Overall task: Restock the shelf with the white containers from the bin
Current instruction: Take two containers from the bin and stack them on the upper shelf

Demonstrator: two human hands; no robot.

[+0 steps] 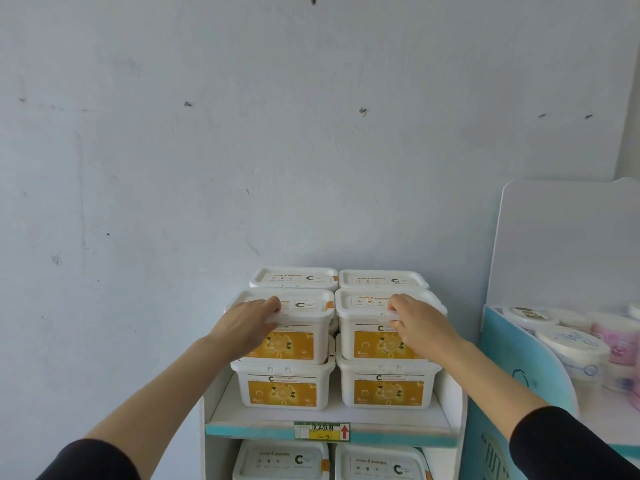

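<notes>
From the head view, the left hand curls over the front lid rim of the upper-left white container. The right hand likewise clamps the upper-right white container. Both containers sit stacked on lower containers near the shelf front edge, with bare wall above.

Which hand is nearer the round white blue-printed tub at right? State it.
Right. The right hand grips a white container left of the tub; the left hand lies farther left.

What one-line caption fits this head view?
Left hand grips the left top container, right hand the right top container, on the shelf.
</notes>
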